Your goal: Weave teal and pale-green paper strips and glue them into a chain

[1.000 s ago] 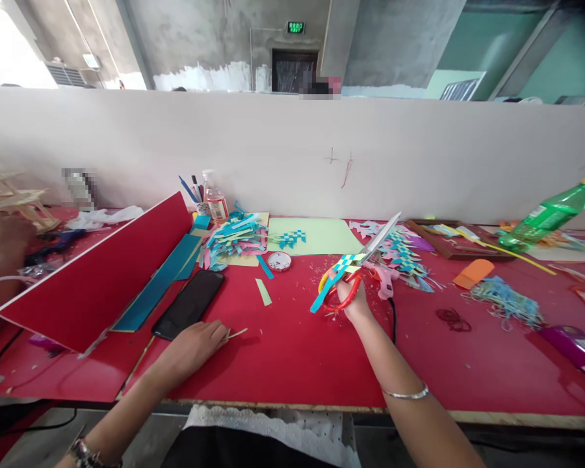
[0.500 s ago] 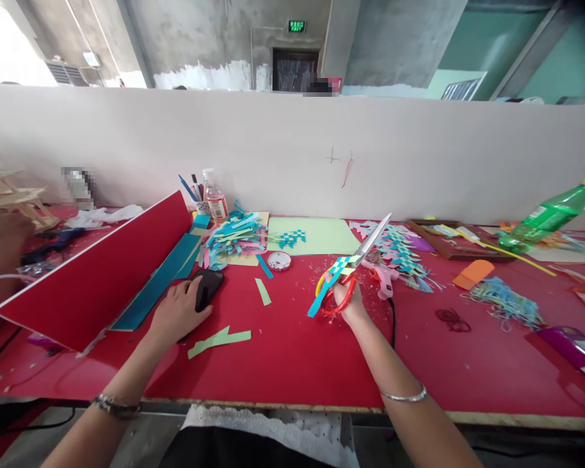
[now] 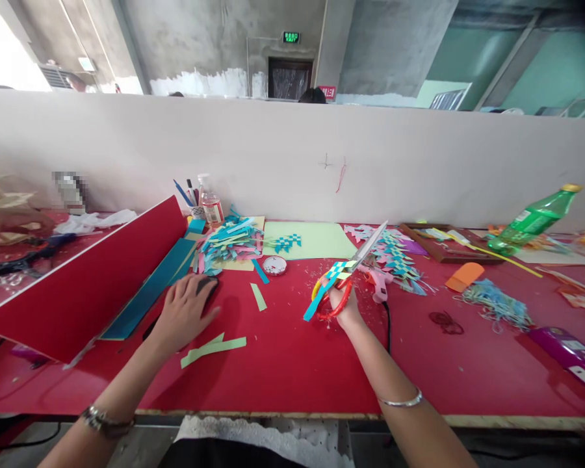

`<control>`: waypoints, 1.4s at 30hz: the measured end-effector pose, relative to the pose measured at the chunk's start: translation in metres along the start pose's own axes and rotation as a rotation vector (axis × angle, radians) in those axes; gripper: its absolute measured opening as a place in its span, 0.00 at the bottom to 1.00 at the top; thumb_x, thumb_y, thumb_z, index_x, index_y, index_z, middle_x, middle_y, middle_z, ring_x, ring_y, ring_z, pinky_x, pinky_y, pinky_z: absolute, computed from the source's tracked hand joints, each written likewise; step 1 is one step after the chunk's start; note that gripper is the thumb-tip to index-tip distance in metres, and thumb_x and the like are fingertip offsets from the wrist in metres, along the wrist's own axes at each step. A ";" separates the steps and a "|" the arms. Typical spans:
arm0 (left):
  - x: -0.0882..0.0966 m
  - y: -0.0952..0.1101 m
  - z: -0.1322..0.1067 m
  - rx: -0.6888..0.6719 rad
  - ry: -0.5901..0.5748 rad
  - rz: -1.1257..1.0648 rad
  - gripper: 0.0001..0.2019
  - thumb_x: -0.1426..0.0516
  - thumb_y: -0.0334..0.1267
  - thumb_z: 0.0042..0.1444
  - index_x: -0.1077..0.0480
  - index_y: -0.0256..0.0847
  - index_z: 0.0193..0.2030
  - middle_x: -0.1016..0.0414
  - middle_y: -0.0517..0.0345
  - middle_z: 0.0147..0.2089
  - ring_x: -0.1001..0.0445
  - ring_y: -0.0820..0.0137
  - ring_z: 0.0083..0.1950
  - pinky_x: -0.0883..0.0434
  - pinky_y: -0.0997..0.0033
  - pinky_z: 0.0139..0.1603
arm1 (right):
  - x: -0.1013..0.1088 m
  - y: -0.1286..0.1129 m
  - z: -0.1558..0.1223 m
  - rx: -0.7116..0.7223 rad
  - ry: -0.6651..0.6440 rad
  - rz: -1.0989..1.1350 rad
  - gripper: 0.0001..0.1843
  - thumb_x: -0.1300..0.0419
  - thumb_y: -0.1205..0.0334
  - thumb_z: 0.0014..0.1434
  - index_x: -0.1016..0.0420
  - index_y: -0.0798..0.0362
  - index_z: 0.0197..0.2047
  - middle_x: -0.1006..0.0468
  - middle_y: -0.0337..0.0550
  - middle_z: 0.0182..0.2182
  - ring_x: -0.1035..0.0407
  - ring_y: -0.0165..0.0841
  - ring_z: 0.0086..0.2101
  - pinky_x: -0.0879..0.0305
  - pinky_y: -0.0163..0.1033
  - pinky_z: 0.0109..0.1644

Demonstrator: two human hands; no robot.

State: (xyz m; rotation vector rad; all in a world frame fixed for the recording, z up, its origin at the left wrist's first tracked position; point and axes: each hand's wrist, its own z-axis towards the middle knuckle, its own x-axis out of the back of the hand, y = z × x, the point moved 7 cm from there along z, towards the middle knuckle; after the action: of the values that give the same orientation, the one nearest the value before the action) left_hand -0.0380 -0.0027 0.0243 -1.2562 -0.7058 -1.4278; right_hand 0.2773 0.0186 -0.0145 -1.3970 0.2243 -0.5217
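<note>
The left hand (image 3: 182,315) lay spread flat over the black phone (image 3: 208,289), towards the left of the red table (image 3: 283,383). Farther right, the right hand (image 3: 348,312) was curled round the scissors (image 3: 366,250), which pointed away to the far right. The checked paper weave (image 3: 340,269) lay across them; I couldn't tell whether that hand pinched it too. Pale green strips (image 3: 217,348) overlapped on the near side, between the hands, and the paper heap (image 3: 233,242) sat farther off, near the clear bottle (image 3: 212,205).

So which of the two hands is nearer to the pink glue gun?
Right. The right hand, holding the scissors, is just left of the pink glue gun; the left hand is farther away, over the black phone.
</note>
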 end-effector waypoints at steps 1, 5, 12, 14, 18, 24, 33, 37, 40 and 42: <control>0.003 0.010 -0.007 -0.070 -0.063 -0.009 0.19 0.53 0.44 0.53 0.38 0.38 0.50 0.38 0.46 0.51 0.41 0.57 0.53 0.41 0.59 0.49 | 0.000 0.001 0.000 -0.018 -0.002 0.004 0.10 0.44 0.54 0.39 0.36 0.53 0.21 0.31 0.38 0.18 0.36 0.33 0.22 0.40 0.37 0.24; -0.002 0.026 -0.042 -0.085 -0.306 0.085 0.13 0.49 0.33 0.50 0.32 0.31 0.41 0.30 0.41 0.41 0.32 0.55 0.42 0.36 0.58 0.40 | -0.001 0.008 0.000 -0.072 -0.001 0.019 0.11 0.44 0.53 0.39 0.36 0.53 0.22 0.31 0.38 0.19 0.36 0.33 0.23 0.40 0.38 0.27; -0.008 0.031 -0.062 -0.069 -0.303 0.103 0.17 0.57 0.19 0.50 0.31 0.33 0.37 0.30 0.44 0.35 0.29 0.59 0.38 0.34 0.62 0.35 | -0.002 0.013 0.001 -0.088 -0.013 0.038 0.13 0.42 0.53 0.37 0.35 0.54 0.23 0.31 0.38 0.20 0.37 0.32 0.24 0.41 0.37 0.26; -0.009 0.031 -0.060 -0.065 -0.318 0.085 0.16 0.57 0.18 0.50 0.32 0.34 0.36 0.30 0.47 0.33 0.28 0.61 0.36 0.34 0.65 0.34 | -0.003 0.013 0.001 -0.087 -0.019 0.040 0.13 0.42 0.54 0.37 0.35 0.54 0.23 0.31 0.37 0.20 0.37 0.32 0.24 0.41 0.36 0.26; -0.011 0.034 -0.055 -0.078 -0.332 0.046 0.16 0.57 0.18 0.48 0.32 0.34 0.33 0.30 0.49 0.31 0.29 0.66 0.31 0.34 0.71 0.29 | -0.003 0.012 0.001 -0.084 -0.028 0.043 0.12 0.43 0.54 0.38 0.36 0.54 0.23 0.31 0.37 0.20 0.37 0.32 0.24 0.41 0.37 0.27; -0.011 0.061 -0.029 -0.256 -0.300 -0.017 0.14 0.57 0.20 0.50 0.33 0.34 0.34 0.30 0.47 0.34 0.29 0.64 0.34 0.33 0.68 0.32 | -0.005 0.013 -0.001 -0.086 -0.047 0.062 0.12 0.43 0.53 0.39 0.35 0.54 0.24 0.31 0.37 0.20 0.36 0.32 0.25 0.40 0.36 0.27; -0.015 0.077 0.053 -0.390 -0.237 -0.123 0.29 0.44 0.29 0.44 0.45 0.38 0.56 0.45 0.43 0.58 0.42 0.57 0.56 0.37 0.64 0.49 | -0.005 0.012 -0.002 -0.106 -0.030 0.035 0.11 0.44 0.53 0.39 0.36 0.52 0.22 0.31 0.37 0.17 0.35 0.33 0.24 0.40 0.36 0.26; -0.028 0.087 0.073 -0.481 -0.291 -0.140 0.28 0.46 0.25 0.43 0.44 0.39 0.54 0.42 0.46 0.58 0.41 0.61 0.57 0.39 0.66 0.51 | -0.006 0.012 -0.002 -0.097 -0.034 0.040 0.12 0.44 0.52 0.39 0.36 0.53 0.21 0.31 0.37 0.18 0.35 0.32 0.23 0.40 0.36 0.26; -0.032 0.093 0.078 -0.475 -0.303 -0.139 0.23 0.48 0.24 0.44 0.39 0.36 0.50 0.36 0.45 0.52 0.34 0.62 0.49 0.36 0.67 0.46 | -0.007 0.012 -0.001 -0.086 -0.044 0.043 0.11 0.43 0.54 0.38 0.35 0.53 0.21 0.31 0.36 0.18 0.36 0.31 0.22 0.40 0.36 0.25; -0.031 0.094 0.077 -0.454 -0.288 -0.140 0.21 0.49 0.25 0.45 0.38 0.35 0.49 0.34 0.45 0.49 0.32 0.62 0.46 0.34 0.67 0.42 | -0.007 0.011 -0.001 -0.081 -0.048 0.046 0.11 0.43 0.54 0.38 0.35 0.53 0.21 0.32 0.36 0.18 0.37 0.31 0.22 0.41 0.36 0.25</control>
State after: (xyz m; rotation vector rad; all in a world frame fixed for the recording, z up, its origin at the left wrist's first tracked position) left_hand 0.0711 0.0522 -0.0030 -1.8211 -0.6924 -1.5944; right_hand 0.2729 0.0219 -0.0261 -1.4781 0.2405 -0.4445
